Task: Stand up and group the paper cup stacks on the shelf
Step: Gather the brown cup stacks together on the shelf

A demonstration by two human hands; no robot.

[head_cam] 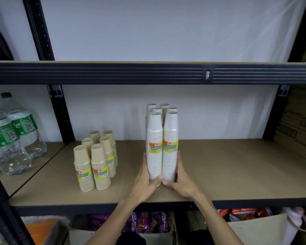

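Shelf: I see a brown shelf board [228, 165] in a black metal rack. All the cups stand on it.
White cups: Six white cup stacks [162, 137] stand upright near the middle of the board. They are in three rows of two, pressed close together. The two front ones have yellow and orange labels.
Brown cups: Six brown cup stacks [95, 161] stand upright in the same kind of bunch. They are to the left of the white ones, with a gap between the two bunches.
Left hand: The left hand [143, 183] is low on the left side of the front white stacks. Its fingers [144, 157] curl round the side, and the thumb lies across the front near the bottom.
Right hand: The right hand [183, 184] is low on the right side of the same stacks. Its fingers [178, 155] wrap the side. Its thumb comes round the front, close to the other thumb.
Hold: Both hands squeeze the front white stacks between them. The thumbs hide the bottoms, so I cannot tell if those stacks touch the board.
Next shelf: Clear drink bottles [12, 138] with green labels stand to the left of the rack post.
Below: Purple snack packs [147, 221] and red packs [244, 213] sit in boxes on the lower level.
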